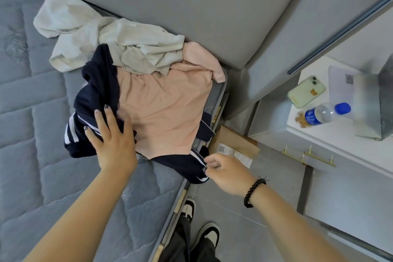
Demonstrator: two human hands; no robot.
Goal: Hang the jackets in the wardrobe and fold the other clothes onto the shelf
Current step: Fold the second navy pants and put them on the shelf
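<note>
A heap of clothes lies at the corner of the grey mattress point(32, 155). A navy garment with white stripes point(95, 91) runs under a peach top point(165, 108), and a cream garment point(85, 34) is crumpled behind them. My left hand point(110, 134) lies flat with spread fingers on the navy garment's left part. At the bed's edge my right hand point(225, 170) pinches the striped hem of the navy garment point(182, 166).
A white nightstand point(319, 140) at the right holds a green phone point(306, 91), a water bottle point(325, 112) and a grey box point(374, 102). A brown paper bag point(234, 142) lies on the floor beside the bed. The padded headboard point(191, 6) rises behind the clothes.
</note>
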